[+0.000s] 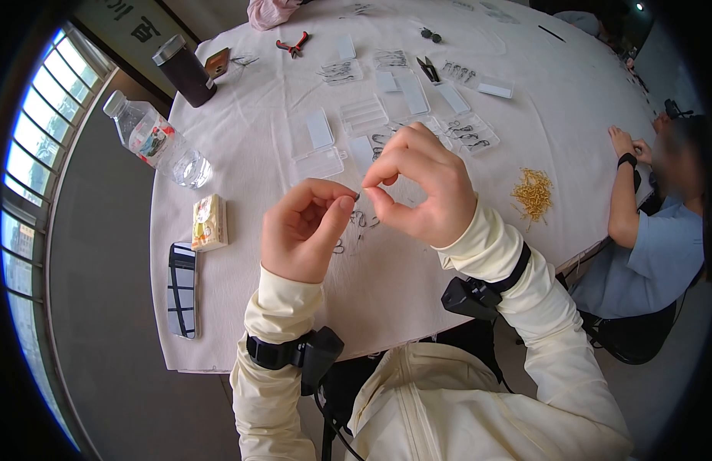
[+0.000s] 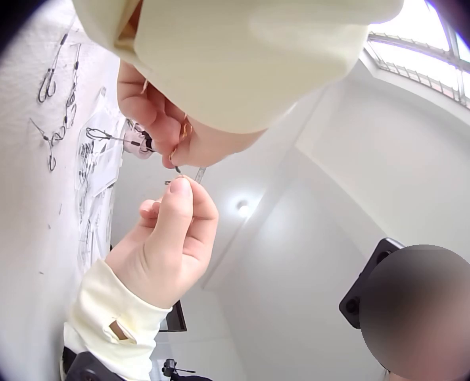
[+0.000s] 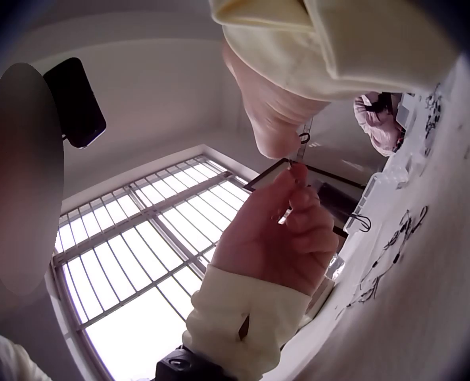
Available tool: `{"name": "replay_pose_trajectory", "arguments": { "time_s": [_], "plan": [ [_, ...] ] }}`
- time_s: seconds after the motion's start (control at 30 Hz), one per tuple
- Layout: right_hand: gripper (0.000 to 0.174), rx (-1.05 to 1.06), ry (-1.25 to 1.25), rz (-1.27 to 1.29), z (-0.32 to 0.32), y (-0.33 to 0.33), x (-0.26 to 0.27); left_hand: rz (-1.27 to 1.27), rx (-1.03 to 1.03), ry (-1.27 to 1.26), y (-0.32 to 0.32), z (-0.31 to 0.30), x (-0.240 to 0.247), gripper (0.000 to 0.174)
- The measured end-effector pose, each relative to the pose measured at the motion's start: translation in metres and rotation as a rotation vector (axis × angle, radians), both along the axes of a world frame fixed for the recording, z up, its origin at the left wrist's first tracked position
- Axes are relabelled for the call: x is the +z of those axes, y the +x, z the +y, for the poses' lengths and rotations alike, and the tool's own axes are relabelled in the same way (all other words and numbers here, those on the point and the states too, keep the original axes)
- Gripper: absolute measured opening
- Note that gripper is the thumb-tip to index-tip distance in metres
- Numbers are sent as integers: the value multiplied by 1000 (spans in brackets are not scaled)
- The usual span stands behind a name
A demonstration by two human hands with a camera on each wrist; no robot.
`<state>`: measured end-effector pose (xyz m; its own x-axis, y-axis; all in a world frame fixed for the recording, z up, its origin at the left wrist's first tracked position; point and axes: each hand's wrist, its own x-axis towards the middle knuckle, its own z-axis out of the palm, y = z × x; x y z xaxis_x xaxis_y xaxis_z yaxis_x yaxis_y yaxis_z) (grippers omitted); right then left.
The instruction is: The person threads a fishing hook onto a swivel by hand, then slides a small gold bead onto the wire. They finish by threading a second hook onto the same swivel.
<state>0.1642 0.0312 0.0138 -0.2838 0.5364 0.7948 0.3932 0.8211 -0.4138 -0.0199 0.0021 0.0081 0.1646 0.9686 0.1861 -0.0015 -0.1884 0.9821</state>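
At chest height over the table, my left hand (image 1: 302, 230) pinches a small dark fishing hook (image 1: 357, 197) between thumb and forefinger. A dark wire loop (image 2: 100, 135) sticks out past its curled fingers. My right hand (image 1: 425, 184) meets it tip to tip, thumb and forefinger pinched at the piece's other end; the fingertips hide most of it. In the right wrist view a black hook curve (image 3: 304, 137) shows beside the right fingertips. Below the hands, several hook-and-line rigs (image 1: 360, 221) lie on the white cloth. To the right is a pile of small gold-coloured pieces (image 1: 533, 194).
Clear plastic boxes (image 1: 364, 115) spread across the middle, some with rigs. Beyond lie red-handled pliers (image 1: 293, 44) and black cutters (image 1: 428, 69). At left stand a water bottle (image 1: 160, 142), a dark flask (image 1: 185, 73), tissues (image 1: 209, 223) and a phone (image 1: 182, 290). Another person (image 1: 648, 230) sits right.
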Motion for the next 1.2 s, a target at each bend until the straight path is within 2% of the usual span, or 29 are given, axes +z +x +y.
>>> {"name": "replay_pose_trajectory", "arguments": {
  "time_s": [0.67, 0.8, 0.97, 1.2],
  "plan": [
    [14, 33, -95, 11, -1, -2, -2, 8, -33, -43, 0, -1, 4, 7],
    [14, 32, -92, -4, -1, -2, -3, 31, 1, 18, 1, -1, 3, 7],
    [15, 35, -148, 97, -6, -5, 3, 32, 43, 48, 2, -1, 1, 7],
    [13, 50, -84, 35, -3, -4, -1, 67, 83, 131, 6, -2, 0, 6]
  ]
}}
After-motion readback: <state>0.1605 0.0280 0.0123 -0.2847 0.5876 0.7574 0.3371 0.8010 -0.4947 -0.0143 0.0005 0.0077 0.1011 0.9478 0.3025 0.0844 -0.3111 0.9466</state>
